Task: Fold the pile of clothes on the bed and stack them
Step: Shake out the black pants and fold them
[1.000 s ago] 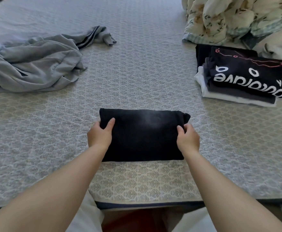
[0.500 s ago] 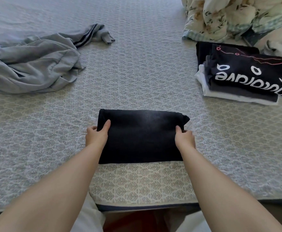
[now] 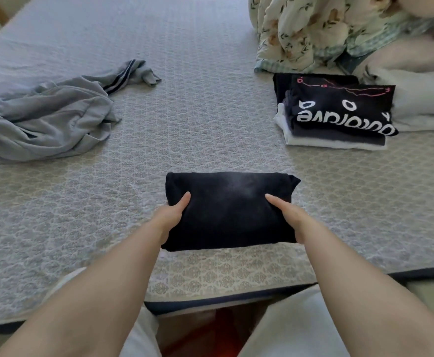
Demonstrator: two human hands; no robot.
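Left hand point(image 3: 170, 217) and right hand point(image 3: 289, 215) grip the folded black garment point(image 3: 230, 210) between them, thumbs on top; lift it level toward the folded stack point(image 3: 337, 112), beyond the right fingers.

The bed point(image 3: 210, 112) wears a grey patterned cover; on it lie a crumpled grey garment point(image 3: 46, 119) at the left, a folded black garment point(image 3: 228, 215) near the front edge, a stack of folded clothes point(image 3: 337, 117) at the right, and a floral quilt point(image 3: 313, 29) behind that stack.

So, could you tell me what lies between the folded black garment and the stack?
Head view: only bare patterned bedspread lies between the folded black garment and the stack.
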